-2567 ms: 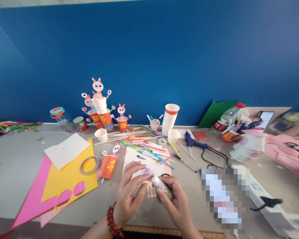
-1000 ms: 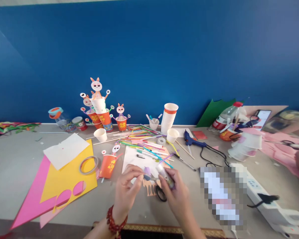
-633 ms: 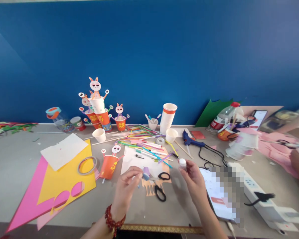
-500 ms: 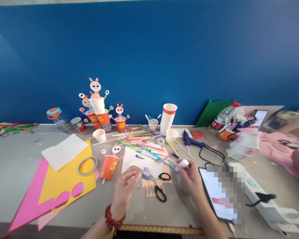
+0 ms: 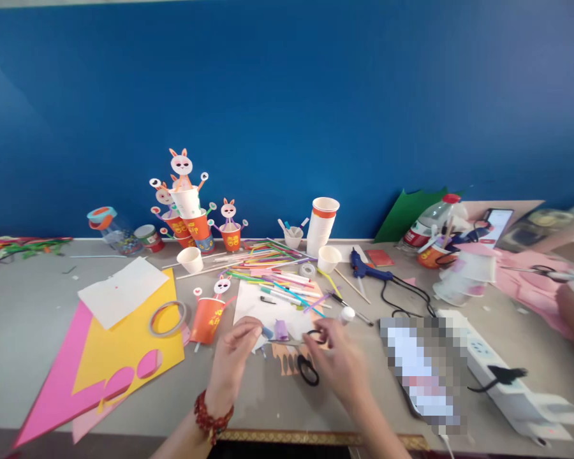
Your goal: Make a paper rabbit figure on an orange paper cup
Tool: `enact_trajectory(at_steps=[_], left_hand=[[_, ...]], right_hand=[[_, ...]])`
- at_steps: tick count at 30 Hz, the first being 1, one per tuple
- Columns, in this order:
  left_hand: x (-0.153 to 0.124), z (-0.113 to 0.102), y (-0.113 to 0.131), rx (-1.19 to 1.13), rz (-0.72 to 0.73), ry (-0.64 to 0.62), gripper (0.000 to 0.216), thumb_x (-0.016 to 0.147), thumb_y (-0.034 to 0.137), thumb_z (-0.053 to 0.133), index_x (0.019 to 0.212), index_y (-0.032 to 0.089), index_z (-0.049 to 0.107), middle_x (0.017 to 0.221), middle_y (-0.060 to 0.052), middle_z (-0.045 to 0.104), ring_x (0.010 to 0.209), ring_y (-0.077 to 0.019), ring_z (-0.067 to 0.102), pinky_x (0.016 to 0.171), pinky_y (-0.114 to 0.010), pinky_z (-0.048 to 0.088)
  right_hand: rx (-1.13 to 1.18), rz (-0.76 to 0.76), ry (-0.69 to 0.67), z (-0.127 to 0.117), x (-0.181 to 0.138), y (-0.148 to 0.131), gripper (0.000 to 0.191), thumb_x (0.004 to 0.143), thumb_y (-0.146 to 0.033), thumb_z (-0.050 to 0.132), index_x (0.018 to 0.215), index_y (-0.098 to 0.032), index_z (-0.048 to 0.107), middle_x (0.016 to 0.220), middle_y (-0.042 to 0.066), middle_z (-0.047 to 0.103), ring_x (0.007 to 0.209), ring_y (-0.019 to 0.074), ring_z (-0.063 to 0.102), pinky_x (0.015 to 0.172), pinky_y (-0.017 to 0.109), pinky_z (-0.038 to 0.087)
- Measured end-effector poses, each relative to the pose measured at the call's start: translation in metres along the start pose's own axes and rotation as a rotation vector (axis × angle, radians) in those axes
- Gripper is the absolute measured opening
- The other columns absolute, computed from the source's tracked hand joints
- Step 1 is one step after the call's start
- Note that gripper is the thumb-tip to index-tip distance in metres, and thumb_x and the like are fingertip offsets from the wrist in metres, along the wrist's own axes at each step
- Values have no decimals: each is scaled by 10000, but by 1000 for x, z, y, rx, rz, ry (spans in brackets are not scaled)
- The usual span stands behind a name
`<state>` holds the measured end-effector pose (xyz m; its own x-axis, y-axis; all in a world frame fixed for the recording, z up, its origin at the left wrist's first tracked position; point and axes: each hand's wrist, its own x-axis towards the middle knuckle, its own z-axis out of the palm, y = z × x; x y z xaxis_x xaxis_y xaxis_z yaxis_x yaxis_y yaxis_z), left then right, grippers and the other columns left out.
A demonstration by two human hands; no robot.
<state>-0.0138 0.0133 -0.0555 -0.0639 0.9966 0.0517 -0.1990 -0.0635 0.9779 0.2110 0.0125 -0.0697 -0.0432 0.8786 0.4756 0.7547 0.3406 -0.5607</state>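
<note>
Well, both forearms reach in over the near edge of the gray surface, the left wrist ringed by a bracelet of dark-red beads. The left hand is raised with its fingers curled, thumb and forefinger clamped on a small blue piece (too small to tell its material). The right hand leans inward, back upward and somewhat blurred, thumb and forefinger apart at the upper loop of black-handled scissors; whether they touch it, I cannot tell. Beside the scissors lies flat peach paper with scalloped, rounded cuts. A purple cap-like piece sits between the hands, slightly beyond them, and a smooth, round white-topped tube shows just past the right hand.

Toward the left edge, a ring of tape rests on straight-edged yellow card, with an orange paper cup near its right side. Farther in, slender colored sticks fan out. Along the far edge rise nested white paper cups and, left of them, paper rabbit figures on cups.
</note>
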Motion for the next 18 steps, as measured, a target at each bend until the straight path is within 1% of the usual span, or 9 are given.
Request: enact_trajectory(at_steps=[4,6,8,10,12,14,15,17,18], left_hand=[[-1,-2,0,-3,11,-6,134,827,313,687,785,193,727,931,-54,650,921,-191,566,810,-272,448],[-2,-5,-1,1,21,-8,128,825,310,689,788,194,727,935,-54,653,915,-189,570,803,-269,453],[-3,-8,-1,5,32,0,126,820,313,695,785,196,725,929,-52,654,901,-185,573,786,-264,457],[-3,-10,0,10,36,15,135,814,323,699,778,195,723,918,-51,655,883,-183,574,765,-261,461],[-3,-10,0,14,34,34,148,805,335,705,771,192,720,907,-53,655,872,-186,574,751,-264,465],[-2,-8,2,10,28,51,158,793,343,713,766,187,719,909,-59,655,885,-196,575,764,-275,469],[-2,-6,2,5,24,55,160,790,343,715,765,185,720,913,-61,654,895,-200,574,776,-280,469],[-3,-2,3,-8,13,50,154,791,335,714,764,184,721,922,-63,648,906,-202,572,782,-284,468],[-3,0,3,-12,8,43,151,793,332,712,765,184,722,924,-64,645,902,-201,570,772,-283,467]], right_hand=[[-184,35,-310,42,19,-29,332,806,-340,681,1074,-189,556,927,88,694,825,258,656,652,304,476],[-239,80,-373,54,28,-36,243,791,-261,667,1004,-184,582,904,93,701,783,262,660,599,292,454],[-234,70,-388,51,33,-37,142,804,-209,630,942,-195,599,891,81,701,794,252,658,620,292,456],[-158,13,-332,34,33,-33,137,854,-211,590,991,-217,602,935,62,696,876,230,647,722,299,473],[23,-43,-95,8,31,-24,199,910,-255,552,1100,-209,586,954,72,687,865,214,641,772,315,481],[94,-27,197,-19,30,-10,219,925,-302,548,1124,-215,582,952,76,680,830,214,636,785,343,488],[106,4,293,-31,30,-2,242,914,-319,571,1133,-217,582,988,86,680,863,226,639,818,363,488],[140,113,352,-47,31,15,255,912,-348,572,1135,-226,580,1059,98,681,943,243,646,858,379,487],[164,160,338,-52,32,22,268,913,-367,566,1141,-227,569,1080,100,684,966,248,652,849,377,495]])
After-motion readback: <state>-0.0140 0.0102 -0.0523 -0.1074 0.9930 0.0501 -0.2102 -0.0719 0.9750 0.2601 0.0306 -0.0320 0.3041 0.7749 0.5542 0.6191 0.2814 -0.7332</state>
